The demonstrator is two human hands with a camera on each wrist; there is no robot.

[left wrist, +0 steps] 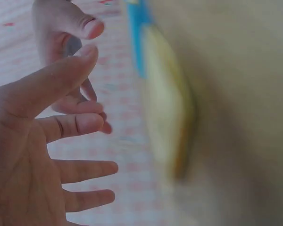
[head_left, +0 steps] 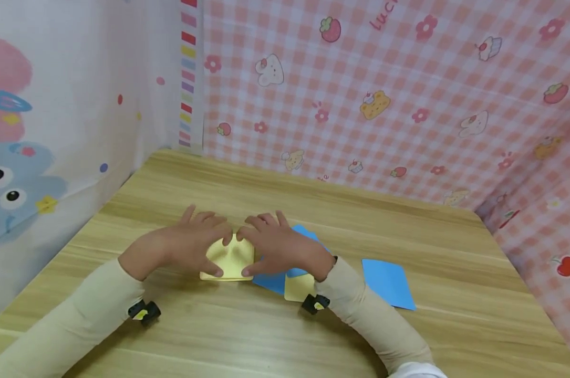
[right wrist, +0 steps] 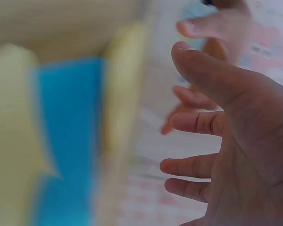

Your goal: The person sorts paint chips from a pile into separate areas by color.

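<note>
A small stack of square yellow paper (head_left: 231,257) lies on the wooden table between the two hands. My left hand (head_left: 190,244) is raised at its left side, and my right hand (head_left: 282,247) at its right, thumbs and fingers facing each other. In the left wrist view, the fingers of the left hand (left wrist: 33,141) are spread, with a gap to the blurred yellow stack (left wrist: 167,103). Likewise, the right wrist view has the right hand (right wrist: 254,127) with fingers apart and nothing in them. Neither hand holds anything.
Blue sheets (head_left: 271,282) and a yellow sheet (head_left: 298,289) overlap beneath the right hand and wrist, partly hidden. A single blue sheet (head_left: 389,283) lies farther right on the table (head_left: 247,336). Patterned cloth (head_left: 351,79) hangs behind and at both sides.
</note>
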